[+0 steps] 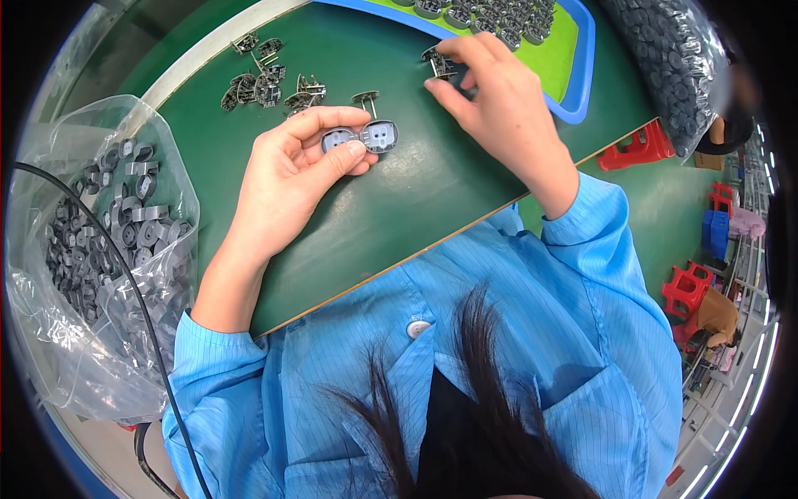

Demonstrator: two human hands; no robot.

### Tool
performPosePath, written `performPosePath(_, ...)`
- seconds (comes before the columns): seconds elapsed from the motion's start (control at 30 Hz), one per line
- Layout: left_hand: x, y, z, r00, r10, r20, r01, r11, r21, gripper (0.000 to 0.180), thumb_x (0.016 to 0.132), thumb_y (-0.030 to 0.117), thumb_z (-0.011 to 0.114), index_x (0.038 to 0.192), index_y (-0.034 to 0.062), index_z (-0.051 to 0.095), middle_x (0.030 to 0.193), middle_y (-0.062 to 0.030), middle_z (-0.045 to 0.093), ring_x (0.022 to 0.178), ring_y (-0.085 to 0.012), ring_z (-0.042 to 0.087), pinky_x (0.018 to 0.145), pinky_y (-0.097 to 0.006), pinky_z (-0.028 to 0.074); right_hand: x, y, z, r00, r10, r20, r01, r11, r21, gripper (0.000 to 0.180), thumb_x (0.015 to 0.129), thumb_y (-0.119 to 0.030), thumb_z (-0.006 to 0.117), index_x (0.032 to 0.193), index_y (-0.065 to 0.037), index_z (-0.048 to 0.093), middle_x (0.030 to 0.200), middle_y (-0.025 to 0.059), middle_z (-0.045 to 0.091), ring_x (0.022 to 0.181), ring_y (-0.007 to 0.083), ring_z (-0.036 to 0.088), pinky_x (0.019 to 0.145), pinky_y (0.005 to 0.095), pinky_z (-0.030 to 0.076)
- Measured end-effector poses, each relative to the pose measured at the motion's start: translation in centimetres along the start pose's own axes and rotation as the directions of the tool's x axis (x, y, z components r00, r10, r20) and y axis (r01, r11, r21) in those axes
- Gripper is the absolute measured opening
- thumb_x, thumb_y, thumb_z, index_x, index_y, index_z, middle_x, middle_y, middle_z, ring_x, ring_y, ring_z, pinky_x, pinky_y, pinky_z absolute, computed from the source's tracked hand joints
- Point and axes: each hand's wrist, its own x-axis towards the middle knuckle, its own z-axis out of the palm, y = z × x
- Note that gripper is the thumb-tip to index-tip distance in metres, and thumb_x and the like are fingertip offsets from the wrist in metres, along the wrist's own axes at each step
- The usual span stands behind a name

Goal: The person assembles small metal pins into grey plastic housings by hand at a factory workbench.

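Observation:
Between the thumb and fingers of my left hand [287, 166] are two small grey oval plastic housings [381, 135], side by side, with the open side of the right one facing up. Farther right, thumb and forefinger of my right hand [509, 98] pinch a small circuit-board assembly [435, 66] with metal pins, just above or on the green table [374, 224]; I cannot tell which. Just beyond my left fingertips stands another pinned assembly [366, 100]. Several more assemblies [264, 85] lie in a loose pile at the far left.
A clear plastic bag [125, 220] full of grey housings sits left, crossed by a black cable [137, 287]. At the far right is a blue-rimmed tray [576, 104] with rows of assembled parts, beside another filled bag [665, 79]. Red stools [640, 148] stand beyond the table edge.

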Motion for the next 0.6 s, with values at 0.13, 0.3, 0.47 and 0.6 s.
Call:
performPosePath(0.13,0.2,-0.5,-0.5,1.000,0.002,-0.015,-0.002,1.000,-0.028,0.028,0.090,0.002,0.057,0.117,-0.0048,0.055,0.102,-0.0103,0.063,0.087,-0.0124,0.063,0.079,-0.023,0.051,-0.3,0.6,1.3,0.996,-0.085,0.027,0.086,0.996,-0.030,0.019,0.076,-0.003,0.066,0.094,-0.003,0.059,0.083,0.0113,0.061,0.074,0.0290,0.063,0.063,0.0357,0.051)
performPosePath(0.3,-0.2,-0.6,-0.8,1.000,0.001,-0.025,-0.002,0.999,-0.040,0.028,0.090,0.002,0.057,0.117,-0.0049,0.055,0.102,-0.0102,0.063,0.088,-0.0123,0.063,0.080,-0.023,0.052,0.3,-0.9,0.7,0.982,-0.186,0.014,0.177,0.950,0.256,0.017,0.073,0.002,0.067,0.089,-0.002,0.062,0.084,0.0096,0.062,0.077,0.0257,0.063,0.065,0.0323,0.052)
performPosePath(0.47,0.0,-0.8,-0.8,0.998,0.005,-0.057,-0.008,0.999,-0.049,0.029,0.090,0.004,0.058,0.117,-0.0050,0.055,0.102,-0.0099,0.063,0.088,-0.0121,0.063,0.080,-0.022,0.051,-2.5,-0.4,0.5,0.964,-0.258,0.060,0.248,0.959,0.138,0.012,0.074,-0.001,0.069,0.085,-0.003,0.064,0.084,0.0091,0.062,0.077,0.0257,0.063,0.064,0.0322,0.051)
performPosePath(0.6,0.0,-0.6,-0.8,0.996,0.010,-0.088,-0.016,0.997,-0.071,0.027,0.089,0.003,0.060,0.114,-0.0063,0.056,0.099,-0.0109,0.063,0.087,-0.0127,0.064,0.082,-0.024,0.053,-2.6,-0.9,-0.7,0.980,0.017,0.200,-0.088,0.932,0.352,0.010,0.077,-0.007,0.069,0.086,-0.003,0.067,0.083,0.0084,0.062,0.076,0.0238,0.062,0.064,0.0312,0.050)
